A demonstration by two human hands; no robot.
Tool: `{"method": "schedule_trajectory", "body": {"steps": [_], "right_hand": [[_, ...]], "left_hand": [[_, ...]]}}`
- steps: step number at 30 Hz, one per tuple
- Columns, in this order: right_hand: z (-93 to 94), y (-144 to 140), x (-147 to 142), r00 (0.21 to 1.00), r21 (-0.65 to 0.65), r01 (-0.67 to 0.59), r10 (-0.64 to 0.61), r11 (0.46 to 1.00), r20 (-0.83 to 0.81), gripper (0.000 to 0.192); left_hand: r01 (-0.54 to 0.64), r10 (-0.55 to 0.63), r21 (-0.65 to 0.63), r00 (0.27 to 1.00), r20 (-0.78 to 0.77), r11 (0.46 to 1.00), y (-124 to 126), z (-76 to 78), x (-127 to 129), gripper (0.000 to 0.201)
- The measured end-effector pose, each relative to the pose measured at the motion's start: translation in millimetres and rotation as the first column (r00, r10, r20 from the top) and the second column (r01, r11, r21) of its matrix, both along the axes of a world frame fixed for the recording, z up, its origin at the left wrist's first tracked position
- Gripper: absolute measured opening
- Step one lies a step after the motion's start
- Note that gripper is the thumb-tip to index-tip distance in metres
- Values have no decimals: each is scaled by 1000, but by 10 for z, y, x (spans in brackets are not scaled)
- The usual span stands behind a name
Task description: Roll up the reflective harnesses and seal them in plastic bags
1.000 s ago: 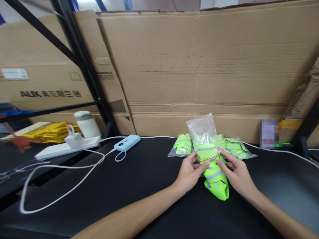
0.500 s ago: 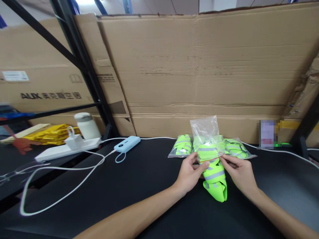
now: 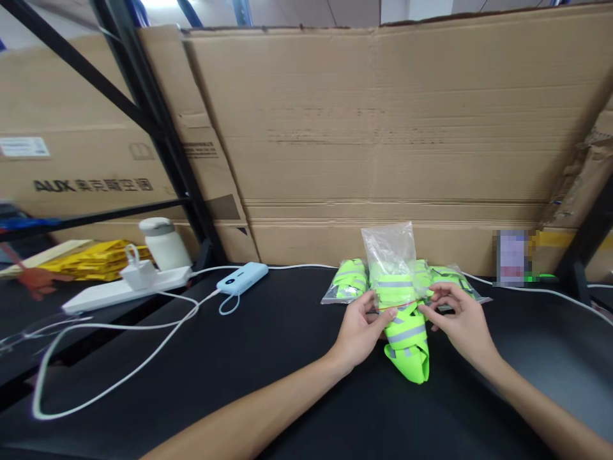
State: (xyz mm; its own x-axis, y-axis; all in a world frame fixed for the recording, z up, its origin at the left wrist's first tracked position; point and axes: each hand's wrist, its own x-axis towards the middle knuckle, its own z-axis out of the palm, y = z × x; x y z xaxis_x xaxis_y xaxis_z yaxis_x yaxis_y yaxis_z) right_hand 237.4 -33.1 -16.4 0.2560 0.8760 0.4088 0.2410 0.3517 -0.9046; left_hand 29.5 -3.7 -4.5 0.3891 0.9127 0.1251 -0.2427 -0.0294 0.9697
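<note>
A rolled neon-green reflective vest [image 3: 406,335] with grey stripes stands partly inside a clear zip bag [image 3: 390,246]. The bag covers the upper end of the roll, and its red seal line crosses the fabric. My left hand [image 3: 359,329] is closed on the bag's left edge at the mouth, thumb in front. At the right edge, my right hand [image 3: 457,319] has thumb and index finger apart, both close to the fabric and bag mouth. Behind lie bagged green vests, one at left [image 3: 351,279] and another at right [image 3: 450,276], partly hidden by my right hand.
A light-blue power bank [image 3: 242,278] lies on the black table [image 3: 287,358], its white cable looping left to a power strip [image 3: 129,289]. A white bottle [image 3: 165,244] and yellow packets [image 3: 103,259] are at left. Cardboard [image 3: 335,140] walls the back; a blurred phone-like object [image 3: 511,257] leans at right.
My right thumb and index finger have spread apart from a pinch at the bag mouth's right edge. My left hand keeps its grip. The view has shifted slightly.
</note>
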Motion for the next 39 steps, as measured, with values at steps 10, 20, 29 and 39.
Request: {"method": "schedule_trajectory", "body": {"steps": [10,20,29,39], "right_hand": [[8,-13,-17,950,-125,-310,302,943,-79,62],[46,-85,-67,901,-101,-433,427,896,-79,60],[55,16,15,905,-107,-404,381,908,-187,57],[-65,54,-37,901,-130,-353,298,927,-316,88]], "left_hand": [[-46,46,6,999,-12,999,64,-35,-46,55],[-79,81,-65,996,24,995,111,-32,-73,53],[-2,2,-103,1000,-2,995,66,3,-66,51],[-146,146,-42,989,-6,988,75,-49,-38,65]]}}
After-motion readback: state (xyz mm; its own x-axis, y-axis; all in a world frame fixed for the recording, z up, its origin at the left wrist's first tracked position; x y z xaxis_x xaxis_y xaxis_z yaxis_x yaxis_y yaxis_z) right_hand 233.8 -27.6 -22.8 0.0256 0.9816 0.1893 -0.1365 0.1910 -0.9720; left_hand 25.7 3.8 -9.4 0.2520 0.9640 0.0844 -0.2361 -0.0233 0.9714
